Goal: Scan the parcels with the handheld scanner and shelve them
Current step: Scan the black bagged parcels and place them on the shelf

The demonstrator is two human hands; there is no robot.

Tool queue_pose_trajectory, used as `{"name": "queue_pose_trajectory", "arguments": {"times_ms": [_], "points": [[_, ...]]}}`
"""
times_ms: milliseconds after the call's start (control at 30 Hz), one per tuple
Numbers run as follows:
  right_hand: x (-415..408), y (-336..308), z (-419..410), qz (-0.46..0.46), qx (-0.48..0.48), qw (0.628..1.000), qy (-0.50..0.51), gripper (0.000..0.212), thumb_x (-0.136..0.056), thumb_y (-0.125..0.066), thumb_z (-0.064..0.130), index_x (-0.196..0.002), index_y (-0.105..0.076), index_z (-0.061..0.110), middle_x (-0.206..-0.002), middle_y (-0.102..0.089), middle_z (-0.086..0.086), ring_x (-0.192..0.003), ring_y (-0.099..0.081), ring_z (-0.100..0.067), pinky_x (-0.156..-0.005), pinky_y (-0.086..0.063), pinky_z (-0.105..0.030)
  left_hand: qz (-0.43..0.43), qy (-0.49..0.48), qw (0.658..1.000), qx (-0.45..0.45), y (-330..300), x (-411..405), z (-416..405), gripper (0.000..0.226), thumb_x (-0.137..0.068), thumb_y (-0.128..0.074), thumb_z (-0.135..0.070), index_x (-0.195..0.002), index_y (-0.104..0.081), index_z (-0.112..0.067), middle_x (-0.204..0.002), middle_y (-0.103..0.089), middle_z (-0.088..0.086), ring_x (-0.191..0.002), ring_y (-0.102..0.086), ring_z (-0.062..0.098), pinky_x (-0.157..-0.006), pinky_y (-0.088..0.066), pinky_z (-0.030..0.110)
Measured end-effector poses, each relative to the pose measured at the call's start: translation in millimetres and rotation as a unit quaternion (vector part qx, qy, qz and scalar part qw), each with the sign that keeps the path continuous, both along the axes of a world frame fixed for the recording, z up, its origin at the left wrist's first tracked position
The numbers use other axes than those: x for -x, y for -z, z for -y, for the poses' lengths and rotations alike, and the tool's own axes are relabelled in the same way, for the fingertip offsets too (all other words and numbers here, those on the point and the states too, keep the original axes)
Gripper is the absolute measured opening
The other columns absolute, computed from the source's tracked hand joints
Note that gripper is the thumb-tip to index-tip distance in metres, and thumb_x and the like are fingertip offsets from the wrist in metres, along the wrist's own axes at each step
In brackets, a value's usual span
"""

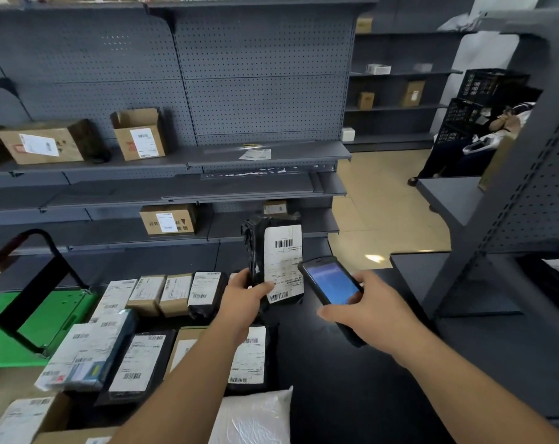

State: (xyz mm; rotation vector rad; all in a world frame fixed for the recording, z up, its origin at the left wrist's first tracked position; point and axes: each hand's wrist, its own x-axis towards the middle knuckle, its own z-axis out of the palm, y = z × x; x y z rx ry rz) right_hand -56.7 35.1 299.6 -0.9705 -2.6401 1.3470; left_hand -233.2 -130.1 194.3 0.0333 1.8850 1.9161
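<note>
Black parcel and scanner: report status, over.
Left hand grips black parcel, label up. Right hand holds scanner beside label. Nothing in the way.

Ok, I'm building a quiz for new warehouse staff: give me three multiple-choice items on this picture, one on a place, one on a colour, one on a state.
1. Where is the black parcel with the white label?
A. in the left hand
B. on the top shelf
C. on the floor

2. What colour is the cart at left?
A. red
B. green
C. yellow

3. What state is the scanner screen in?
A. dark
B. cracked
C. lit blue

Answers: 1 A, fingers grip its lower end, holding it upright; 2 B, its deck is bright green; 3 C, the screen glows blue in the right hand.
</note>
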Motion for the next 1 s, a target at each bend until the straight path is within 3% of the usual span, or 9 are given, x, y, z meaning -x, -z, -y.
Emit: {"name": "queue_pose_trajectory", "arguments": {"times_ms": [233,400,567,767,867,1000], "points": [[-39.3,8.3,-31.4,-0.033,-0.006,0.993,0.114,0.091,-0.073,-0.088,0.056,-0.146,-0.043,0.027,-0.101,-0.062,0.007,-0.09,-0.063,-0.009,-0.076,-0.055,-0.032,0.031,0.088,0.996,0.006,14.0,-27.1,-50.8,0.033,-0.093,-0.077,-0.014,-0.123,-0.07,-0.026,-0.108,-0.081,-0.002,-0.101,-0.078,0.024,-0.095,-0.061,0.05],[-89.4,10.5,-63.4,-0.053,-0.011,0.979,0.198,0.08,-0.076,-0.087,0.05,-0.14,-0.044,0.025,-0.102,-0.06,0.007,-0.09,-0.059,-0.007,-0.072,-0.05,-0.032,0.023,0.155,0.987,0.022,14.8,-65.3,-100.2,0.032,-0.091,-0.08,-0.019,-0.12,-0.07,-0.03,-0.107,-0.081,-0.004,-0.1,-0.078,0.019,-0.094,-0.061,0.046],[-154.4,10.1,-102.4,-0.059,-0.021,0.96,0.274,0.092,-0.076,-0.086,0.055,-0.147,-0.04,0.021,-0.102,-0.06,0.009,-0.092,-0.059,-0.008,-0.078,-0.051,-0.037,-0.006,0.213,0.976,0.03,-6.9,-111.9,-159.6,0.028,-0.094,-0.077,-0.019,-0.12,-0.07,-0.028,-0.103,-0.081,-0.007,-0.095,-0.078,0.014,-0.082,-0.062,0.037],[-256.2,4.9,-148.6,-0.087,-0.028,0.928,0.361,0.091,-0.073,-0.087,0.056,-0.145,-0.042,0.021,-0.1,-0.061,0.011,-0.092,-0.061,-0.011,-0.079,-0.05,-0.037,-0.009,0.271,0.962,0.007,-36.5,-203.6,-242.1,0.024,-0.096,-0.074,-0.015,-0.118,-0.071,-0.023,-0.105,-0.082,0.003,-0.1,-0.078,0.03,-0.084,-0.064,0.046],[-316.4,1.8,-169.8,-0.102,-0.028,0.907,0.407,0.082,-0.074,-0.087,0.053,-0.138,-0.045,0.022,-0.099,-0.061,0.01,-0.089,-0.06,-0.007,-0.074,-0.048,-0.036,-0.013,0.314,0.949,-0.009,-44.6,-268.0,-282.9,0.021,-0.097,-0.073,-0.015,-0.116,-0.072,-0.023,-0.106,-0.082,0.001,-0.105,-0.076,0.029,-0.091,-0.062,0.047],[-396.6,3.2,-190.9,-0.122,-0.025,0.876,0.467,0.082,-0.072,-0.088,0.051,-0.137,-0.045,0.025,-0.098,-0.062,0.01,-0.088,-0.062,-0.007,-0.077,-0.055,-0.037,-0.006,0.373,0.928,-0.012,-46.6,-354.9,-332.1,0.024,-0.097,-0.074,-0.017,-0.12,-0.07,-0.021,-0.104,-0.082,0.004,-0.1,-0.077,0.031,-0.078,-0.064,0.042]]}}
